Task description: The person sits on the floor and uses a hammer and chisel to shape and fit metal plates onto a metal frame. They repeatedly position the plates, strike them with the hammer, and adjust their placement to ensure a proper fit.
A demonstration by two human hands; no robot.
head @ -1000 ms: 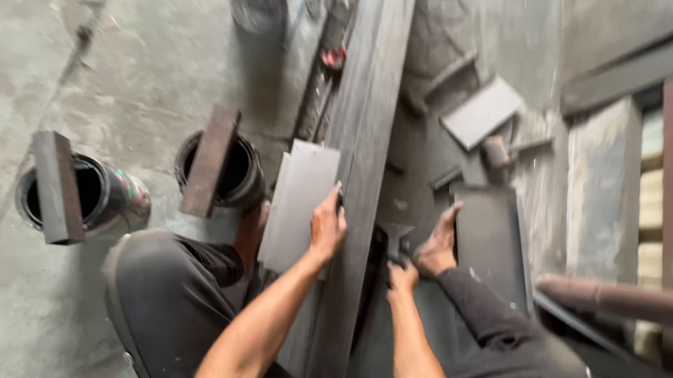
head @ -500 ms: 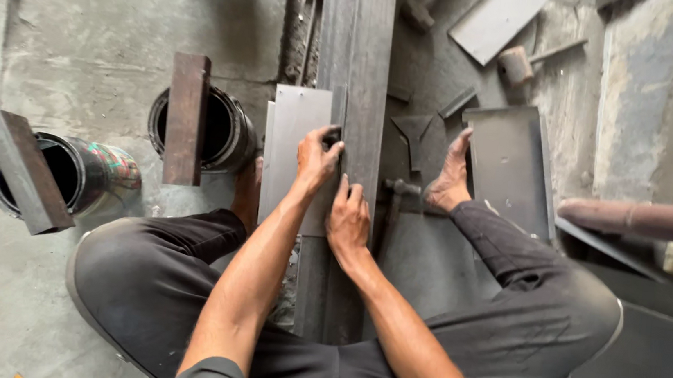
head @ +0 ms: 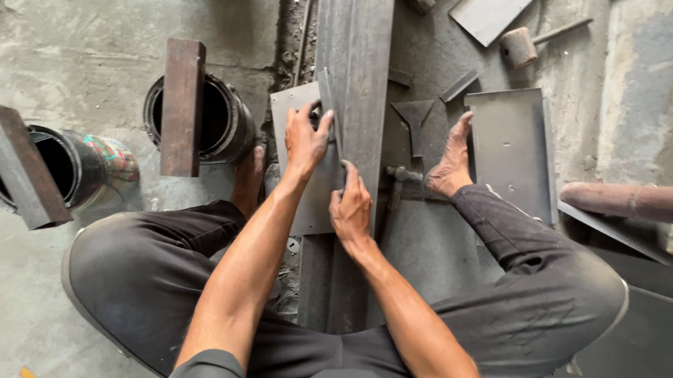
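I squat over a long dark steel beam [head: 359, 43] that runs along the concrete floor. A grey metal plate [head: 289, 104] lies at the beam's left side, and a thin dark plate [head: 329, 98] stands tilted up on edge against the beam. My left hand [head: 306, 138] grips the top part of that raised plate. My right hand [head: 351, 208] holds its lower edge, just below the left hand. My bare right foot [head: 450, 160] rests to the right of the beam, and my left foot [head: 249, 179] shows to its left.
Two open cans [head: 224, 121] [head: 80, 164] stand at the left, each with a rusty metal bar across its mouth. A hammer [head: 519, 46], a larger plate [head: 513, 144], small offcuts and a rusty pipe [head: 648, 202] lie to the right.
My right hand has come over from the right side to the plate by the beam. The thin plate now stands up on edge, with both hands on it. The view shifted.
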